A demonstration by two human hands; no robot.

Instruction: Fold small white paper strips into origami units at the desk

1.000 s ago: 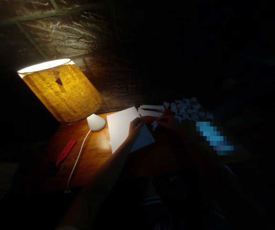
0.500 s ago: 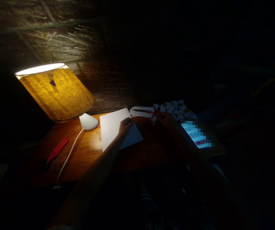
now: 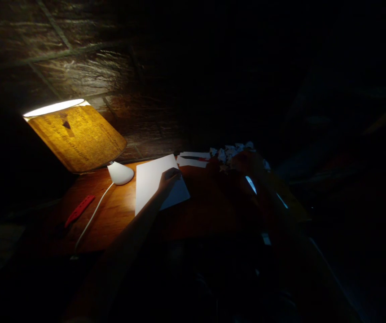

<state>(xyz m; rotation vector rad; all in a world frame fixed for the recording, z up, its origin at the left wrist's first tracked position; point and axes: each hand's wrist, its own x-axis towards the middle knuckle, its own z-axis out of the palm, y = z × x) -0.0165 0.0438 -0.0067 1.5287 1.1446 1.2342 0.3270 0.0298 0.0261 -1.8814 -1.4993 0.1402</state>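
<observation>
A white sheet (image 3: 149, 184) lies on the wooden table (image 3: 196, 215) in the lamp's light. My left hand (image 3: 169, 176) rests on the sheet's right edge with its fingers curled onto the paper. My right hand (image 3: 235, 165) is in deep shadow beside a pile of crumpled paper bits (image 3: 228, 151); its fingers cannot be made out. My right forearm crosses over a lit phone screen (image 3: 251, 184), of which only slivers show.
A tilted yellow lampshade (image 3: 78, 137) on a white base (image 3: 120, 173) glows at left, its white cord (image 3: 92, 215) running toward me. A red perforated strip (image 3: 78, 210) lies at far left. Paper strips with a red-handled tool (image 3: 193, 158) lie behind the sheet. A stone wall stands behind.
The view has shifted right, so everything sits further left in frame. My right arm has moved over the phone, hiding most of its screen. My left hand stays on the sheet.
</observation>
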